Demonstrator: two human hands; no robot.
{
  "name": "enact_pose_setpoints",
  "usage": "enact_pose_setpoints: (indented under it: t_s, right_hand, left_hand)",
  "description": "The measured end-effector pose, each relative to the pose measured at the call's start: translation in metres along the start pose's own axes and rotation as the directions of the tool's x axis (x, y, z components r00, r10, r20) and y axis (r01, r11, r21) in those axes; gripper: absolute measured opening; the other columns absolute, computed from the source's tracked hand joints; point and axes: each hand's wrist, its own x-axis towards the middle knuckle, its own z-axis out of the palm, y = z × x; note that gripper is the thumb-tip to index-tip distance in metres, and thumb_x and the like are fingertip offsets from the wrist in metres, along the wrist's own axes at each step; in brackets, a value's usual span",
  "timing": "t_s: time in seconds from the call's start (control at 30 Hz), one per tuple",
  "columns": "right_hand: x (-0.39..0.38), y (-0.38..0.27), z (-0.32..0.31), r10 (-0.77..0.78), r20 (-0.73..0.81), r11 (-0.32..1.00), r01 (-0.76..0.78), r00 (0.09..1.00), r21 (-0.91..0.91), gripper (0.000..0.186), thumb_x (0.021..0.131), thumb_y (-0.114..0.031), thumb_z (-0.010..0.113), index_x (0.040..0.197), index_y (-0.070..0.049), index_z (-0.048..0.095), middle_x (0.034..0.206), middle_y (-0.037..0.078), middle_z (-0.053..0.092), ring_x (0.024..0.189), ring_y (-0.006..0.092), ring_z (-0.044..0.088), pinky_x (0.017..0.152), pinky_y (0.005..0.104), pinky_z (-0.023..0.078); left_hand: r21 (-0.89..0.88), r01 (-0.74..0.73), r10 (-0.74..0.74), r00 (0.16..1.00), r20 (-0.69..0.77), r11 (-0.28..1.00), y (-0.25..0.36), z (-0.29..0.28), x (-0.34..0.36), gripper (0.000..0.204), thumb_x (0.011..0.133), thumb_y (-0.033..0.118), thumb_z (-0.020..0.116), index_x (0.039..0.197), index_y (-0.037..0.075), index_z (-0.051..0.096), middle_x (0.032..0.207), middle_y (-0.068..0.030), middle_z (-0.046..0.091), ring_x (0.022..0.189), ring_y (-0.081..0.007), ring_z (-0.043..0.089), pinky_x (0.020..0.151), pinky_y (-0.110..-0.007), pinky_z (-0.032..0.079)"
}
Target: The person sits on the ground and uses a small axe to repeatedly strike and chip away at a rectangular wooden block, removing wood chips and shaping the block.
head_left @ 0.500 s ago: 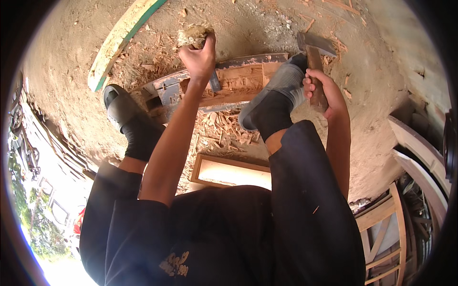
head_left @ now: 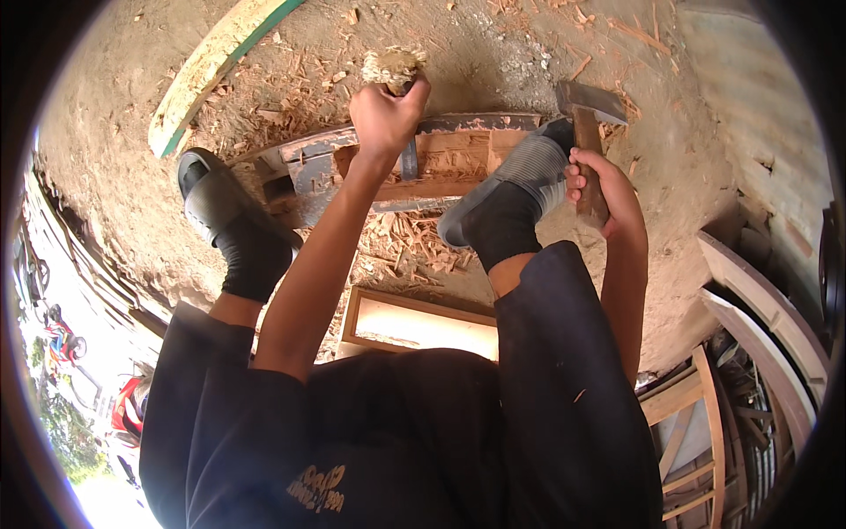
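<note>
My left hand (head_left: pixel 386 119) grips a chisel by its handle, whose pale, frayed top (head_left: pixel 394 65) sticks out above the fist. The chisel's grey blade (head_left: pixel 409 162) points down at a curved wooden piece (head_left: pixel 476 152) with dark worn paint and a rough reddish recess; I cannot tell whether the edge touches the wood. In my right hand (head_left: pixel 604 187) is a hammer with a wooden handle (head_left: pixel 588 137) and a dark metal head (head_left: pixel 595 100), held apart from the chisel. My right sandalled foot (head_left: pixel 520 167) rests over the right part of the wood; my left foot (head_left: pixel 231 207) is by its left end.
Wood chips (head_left: pixel 401 238) litter the dirt ground around the piece. A pale curved timber with a green edge (head_left: pixel 207 75) lies at the far left. Close to me is a wood-framed panel (head_left: pixel 419 324). Curved boards (head_left: pixel 762 291) and a wooden frame (head_left: pixel 696 441) stand at the right.
My left hand has shifted the chisel a little to the right along the wooden piece. The hammer stays in my right hand beside the right foot. The view has tilted slightly.
</note>
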Motion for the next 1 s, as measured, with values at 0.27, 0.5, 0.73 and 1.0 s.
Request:
enact_pose_setpoints:
  t_s: [0.27, 0.5, 0.73, 1.0]
  right_hand:
    - [-0.042, -0.084, 0.058, -0.215, 0.110, 0.863, 0.242, 0.970, -0.444, 0.018, 0.084, -0.021, 0.062, 0.089, -0.005, 0.054, 0.064, -0.001, 0.052, 0.049, 0.0057, 0.049, 0.041, 0.0224, 0.041]
    - [-0.051, -0.142, 0.142, -0.567, 0.456, 0.554, 0.728, 0.685, -0.405, 0.023, 0.090, -0.026, 0.055, 0.079, -0.006, 0.051, 0.063, -0.001, 0.052, 0.048, 0.0068, 0.051, 0.043, 0.0219, 0.044]
    - [-0.049, -0.103, 0.156, 0.073, 0.419, 0.315, 0.377, 0.905, -0.871, 0.021, 0.086, -0.021, 0.058, 0.087, -0.002, 0.049, 0.063, 0.001, 0.052, 0.049, 0.0082, 0.052, 0.040, 0.0232, 0.044]
    - [-0.117, -0.158, 0.178, -0.446, 0.406, 0.578, 0.603, 0.798, -0.550, 0.023, 0.087, -0.022, 0.056, 0.077, -0.003, 0.051, 0.058, 0.003, 0.051, 0.042, 0.0083, 0.049, 0.037, 0.0220, 0.043]
  left_hand:
    - [-0.124, -0.065, 0.048, 0.989, -0.142, 0.990, -0.025, 0.012, 0.005, 0.039, 0.069, 0.032, 0.064, 0.055, -0.003, 0.057, 0.047, -0.0135, 0.055, 0.045, -0.0266, 0.059, 0.052, -0.037, 0.047]
    - [0.005, 0.069, -0.069, 0.997, -0.033, 0.998, 0.001, 0.000, -0.002, 0.043, 0.071, 0.036, 0.065, 0.056, -0.004, 0.058, 0.048, -0.0133, 0.056, 0.048, -0.0254, 0.060, 0.054, -0.036, 0.047]
    - [0.029, 0.043, -0.044, 0.998, 0.044, 0.999, -0.012, 0.000, -0.002, 0.047, 0.070, 0.039, 0.069, 0.058, -0.005, 0.061, 0.053, -0.0182, 0.059, 0.053, -0.0323, 0.062, 0.057, -0.040, 0.050]
    - [0.108, 0.082, -0.087, 0.996, 0.038, 0.991, -0.006, -0.002, -0.002, 0.058, 0.071, 0.047, 0.067, 0.051, -0.007, 0.057, 0.050, -0.0213, 0.056, 0.049, -0.0347, 0.059, 0.057, -0.042, 0.050]
